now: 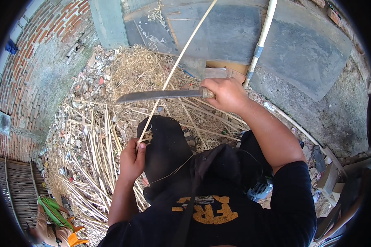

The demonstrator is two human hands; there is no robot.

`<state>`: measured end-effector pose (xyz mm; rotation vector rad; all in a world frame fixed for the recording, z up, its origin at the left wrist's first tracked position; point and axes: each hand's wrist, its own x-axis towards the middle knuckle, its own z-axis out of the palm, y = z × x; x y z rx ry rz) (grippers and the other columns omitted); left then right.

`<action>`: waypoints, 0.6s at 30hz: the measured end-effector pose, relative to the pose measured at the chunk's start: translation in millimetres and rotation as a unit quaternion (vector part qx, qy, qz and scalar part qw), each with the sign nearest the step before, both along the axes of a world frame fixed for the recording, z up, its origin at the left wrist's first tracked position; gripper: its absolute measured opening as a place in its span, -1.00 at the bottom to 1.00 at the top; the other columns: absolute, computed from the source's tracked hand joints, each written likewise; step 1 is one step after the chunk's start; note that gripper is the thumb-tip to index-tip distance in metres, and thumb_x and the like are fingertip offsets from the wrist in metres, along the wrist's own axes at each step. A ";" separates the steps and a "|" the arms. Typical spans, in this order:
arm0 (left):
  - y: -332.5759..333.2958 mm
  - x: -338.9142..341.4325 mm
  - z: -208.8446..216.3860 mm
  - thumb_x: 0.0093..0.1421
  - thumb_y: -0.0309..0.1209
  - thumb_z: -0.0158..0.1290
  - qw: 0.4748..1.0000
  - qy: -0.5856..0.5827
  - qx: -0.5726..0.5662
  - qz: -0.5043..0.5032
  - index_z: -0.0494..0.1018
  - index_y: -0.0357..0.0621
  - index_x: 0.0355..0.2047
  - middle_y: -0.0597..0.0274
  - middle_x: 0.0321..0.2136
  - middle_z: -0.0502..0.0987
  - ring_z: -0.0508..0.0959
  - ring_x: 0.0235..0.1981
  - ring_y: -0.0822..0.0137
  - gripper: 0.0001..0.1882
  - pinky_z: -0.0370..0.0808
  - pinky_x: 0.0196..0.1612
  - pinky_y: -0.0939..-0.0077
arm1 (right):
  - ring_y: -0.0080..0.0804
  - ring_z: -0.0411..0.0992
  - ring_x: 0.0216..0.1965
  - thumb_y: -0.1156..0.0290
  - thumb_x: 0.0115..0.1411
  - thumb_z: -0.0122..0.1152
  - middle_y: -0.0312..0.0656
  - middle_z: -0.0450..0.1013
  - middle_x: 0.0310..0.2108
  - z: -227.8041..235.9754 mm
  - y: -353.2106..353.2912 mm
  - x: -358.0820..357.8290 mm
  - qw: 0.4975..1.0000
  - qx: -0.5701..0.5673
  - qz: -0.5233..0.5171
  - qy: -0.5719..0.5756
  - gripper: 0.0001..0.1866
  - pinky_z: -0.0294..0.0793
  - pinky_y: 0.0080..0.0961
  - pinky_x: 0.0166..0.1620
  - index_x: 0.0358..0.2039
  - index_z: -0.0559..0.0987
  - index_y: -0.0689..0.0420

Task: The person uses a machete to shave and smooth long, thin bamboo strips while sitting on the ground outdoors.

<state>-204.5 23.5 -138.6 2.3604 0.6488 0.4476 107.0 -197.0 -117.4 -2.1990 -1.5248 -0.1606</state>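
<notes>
My left hand (132, 159) is closed round the lower end of a long, pale bamboo strip (188, 44), its thumb lying along it. The strip slants up and to the right, out past the top of the view. In my right hand (228, 95) is a machete (160, 95), gripped by its wooden handle. Its dark blade points left and crosses the strip above my left knee; whether edge and strip touch I cannot tell.
Many split bamboo strips (101, 156) lie on rubble to my left. A heap of thin shavings (140, 70) is ahead. A white pipe (261, 43) stands against grey panels (218, 35). A brick wall (27, 78) rises at left. Another person (49, 232) sits at lower left near an orange chair (75, 238).
</notes>
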 end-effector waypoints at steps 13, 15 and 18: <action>-15.6 15.9 10.0 0.44 -0.22 -0.11 0.994 0.053 0.092 -0.023 0.44 -0.23 -0.26 -0.12 -0.61 0.48 0.52 -0.56 -0.18 -0.69 0.40 -0.48 0.11 | -0.18 0.60 -0.33 0.37 0.09 0.29 -0.13 0.57 -0.41 1.1 17.2 -5.1 0.993 -0.045 0.008 -0.113 -0.81 0.61 -0.22 -0.26 -0.26 0.53 0.02; -11.3 13.8 11.1 0.44 -0.23 -0.11 0.990 0.057 0.125 -0.029 0.44 -0.23 -0.26 -0.13 -0.61 0.48 0.52 -0.55 -0.20 -0.69 0.40 -0.48 0.08 | -0.19 0.60 -0.33 0.37 0.10 0.28 -0.14 0.57 -0.41 -11.3 15.6 11.1 0.999 -0.025 -0.021 -0.002 -0.80 0.61 -0.23 -0.25 -0.24 0.53 0.03; -9.1 6.5 12.6 0.44 -0.23 -0.12 0.990 0.099 0.099 0.003 0.44 -0.23 -0.26 -0.15 -0.59 0.49 0.53 -0.54 -0.21 -0.69 0.40 -0.48 0.06 | -0.19 0.60 -0.33 0.36 0.11 0.28 -0.15 0.57 -0.40 -9.1 8.6 30.9 0.993 -0.004 -0.118 0.028 -0.80 0.62 -0.24 -0.25 -0.24 0.53 0.04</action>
